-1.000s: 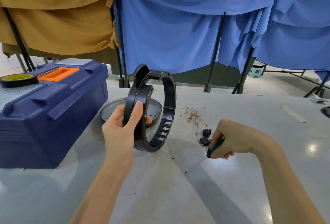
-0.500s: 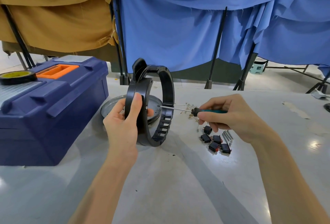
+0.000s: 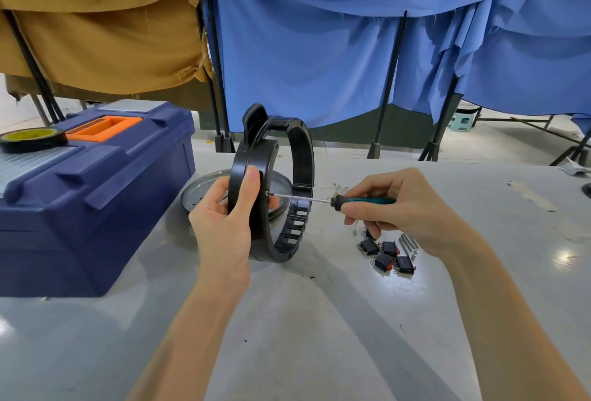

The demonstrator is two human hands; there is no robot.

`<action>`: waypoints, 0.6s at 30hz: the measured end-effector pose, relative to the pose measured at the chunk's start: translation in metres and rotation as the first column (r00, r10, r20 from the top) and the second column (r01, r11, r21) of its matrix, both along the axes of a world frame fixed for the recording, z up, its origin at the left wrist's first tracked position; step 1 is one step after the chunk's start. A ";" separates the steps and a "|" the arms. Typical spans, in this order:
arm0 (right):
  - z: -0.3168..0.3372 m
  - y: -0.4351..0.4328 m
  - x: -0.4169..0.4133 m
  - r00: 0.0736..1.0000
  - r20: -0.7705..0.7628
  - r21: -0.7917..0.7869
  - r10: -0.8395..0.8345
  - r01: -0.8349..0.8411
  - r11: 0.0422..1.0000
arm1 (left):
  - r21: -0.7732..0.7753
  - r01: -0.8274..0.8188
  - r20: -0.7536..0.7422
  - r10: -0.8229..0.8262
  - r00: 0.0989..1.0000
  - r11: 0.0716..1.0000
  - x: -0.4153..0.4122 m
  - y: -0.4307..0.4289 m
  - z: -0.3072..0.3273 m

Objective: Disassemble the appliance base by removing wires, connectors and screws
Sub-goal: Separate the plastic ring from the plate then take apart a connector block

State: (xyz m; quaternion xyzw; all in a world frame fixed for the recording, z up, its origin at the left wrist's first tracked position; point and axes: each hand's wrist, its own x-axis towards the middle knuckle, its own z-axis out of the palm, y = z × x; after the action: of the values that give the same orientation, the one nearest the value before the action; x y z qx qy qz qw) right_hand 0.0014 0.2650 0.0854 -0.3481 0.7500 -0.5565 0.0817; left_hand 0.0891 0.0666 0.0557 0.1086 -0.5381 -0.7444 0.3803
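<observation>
L hand (image 3: 224, 224) grips upright black plastic ring-shaped appliance base (image 3: 271, 189); R hand (image 3: 403, 205) pinches green-handled screwdriver (image 3: 332, 199), tip on base's inner screw.

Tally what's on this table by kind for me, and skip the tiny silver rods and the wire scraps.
Blue toolbox: 1
Tape roll: 1
Metal disc: 1
Black appliance base: 1
Screwdriver: 1
Black switches: 5, one half hidden under the right hand
Total: 10

Tape roll (image 3: 32, 144) on blue toolbox (image 3: 96, 208) (lid shut)
</observation>
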 end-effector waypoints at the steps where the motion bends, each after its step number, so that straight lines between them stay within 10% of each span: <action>1: 0.000 0.000 0.000 1.000 -0.009 0.003 -0.002 0.002 1.000 | 0.002 0.002 0.000 -0.002 1.000 1.000 0.000 0.000 0.000; 18: 0.010 0.017 0.003 0.981 0.060 0.186 0.183 -0.191 0.964 | -0.383 0.011 0.004 -0.011 1.000 0.924 -0.005 0.008 0.004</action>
State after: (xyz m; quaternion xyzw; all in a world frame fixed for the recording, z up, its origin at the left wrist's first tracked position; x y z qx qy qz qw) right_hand 0.0047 0.2818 0.0951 -0.3960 0.7619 -0.4789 0.1828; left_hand 0.0844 0.0746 0.0595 0.0297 -0.6741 -0.6268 0.3896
